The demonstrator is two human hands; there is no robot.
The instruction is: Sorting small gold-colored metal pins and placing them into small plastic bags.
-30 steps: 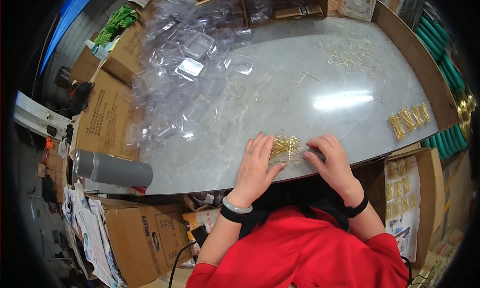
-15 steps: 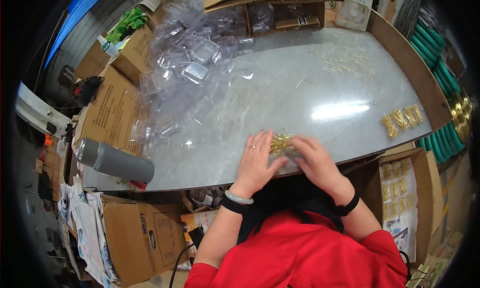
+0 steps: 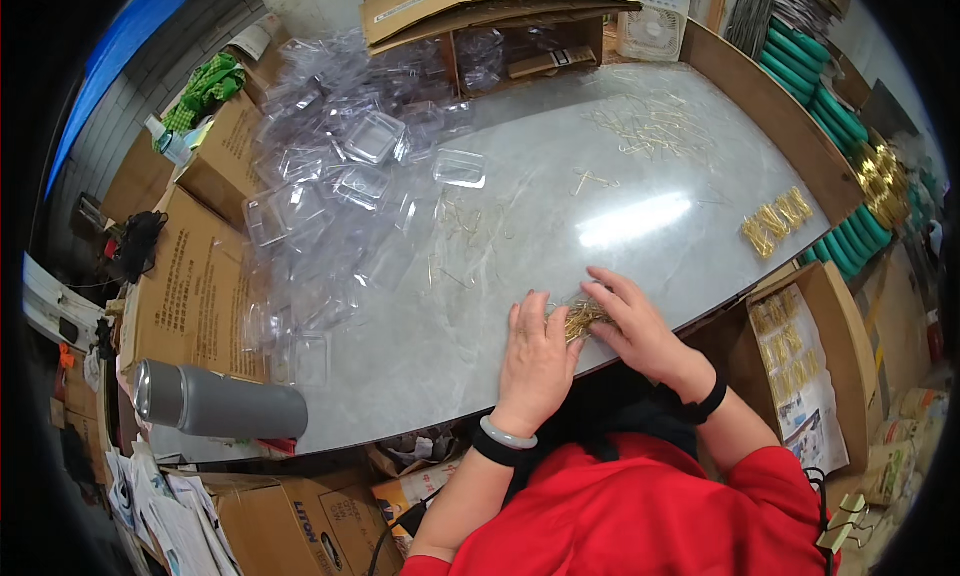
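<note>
Both hands rest at the near edge of the grey marble-patterned bench (image 3: 560, 236), either side of a small bundle of gold wire hooks (image 3: 578, 318); the left hand (image 3: 537, 361) lies palm down with its fingers (image 3: 527, 321) spread and flat, their tips touching the bundle's left side; the right hand (image 3: 640, 331) covers the bundle's right side, fingers (image 3: 605, 294) bent over it and pinching the hooks against the bench; whether any hook is lifted clear of the surface cannot be told.

The left wrist carries a pale bangle (image 3: 508, 436) beside a black band; the right wrist carries a black wristband (image 3: 706, 403); the sleeves below are red.

Further up the bench, loose gold hooks (image 3: 655, 126) lie scattered near the far edge, well apart from the hands; a few thin wire pieces (image 3: 465, 236) lie between; a neat row of gold hook bundles (image 3: 777, 219) sits near the right edge; a heap of clear plastic clamshell boxes (image 3: 340, 166) spreads over the left part of the bench; a grey cylindrical flask (image 3: 220, 406) lies on its side at the near left corner; brown cardboard cartons (image 3: 190, 286) stand along the left; a small white fan (image 3: 655, 21) stands at the far end.
</note>
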